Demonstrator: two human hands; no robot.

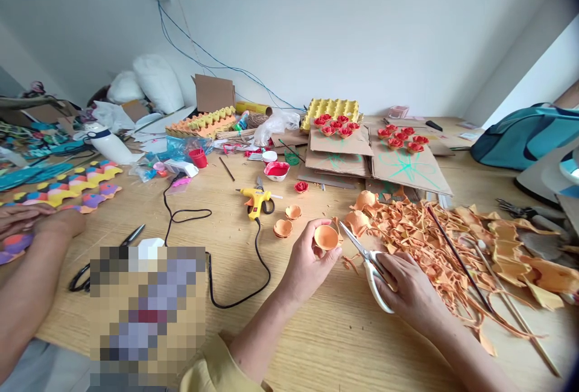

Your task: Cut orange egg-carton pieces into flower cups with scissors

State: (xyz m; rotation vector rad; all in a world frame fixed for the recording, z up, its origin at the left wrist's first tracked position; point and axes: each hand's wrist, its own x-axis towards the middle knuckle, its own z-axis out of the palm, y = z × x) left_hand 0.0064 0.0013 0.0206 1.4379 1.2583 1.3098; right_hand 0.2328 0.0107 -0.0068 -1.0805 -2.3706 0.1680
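Head: L grip (308,259) w/ cup (326,237); R grip (409,286) w/ scissors (368,256).

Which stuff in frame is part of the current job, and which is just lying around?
Part of the job:
- orange cup, held in the left hand
- white-handled scissors, in the right hand
- orange scraps, likely offcuts

Apparently just lying about:
- blue bag
- white bottle
- red cup

Left grip (312,254) rounded into C — right grip (406,286) curled, knuckles up — both forearms (265,328) angled inward.
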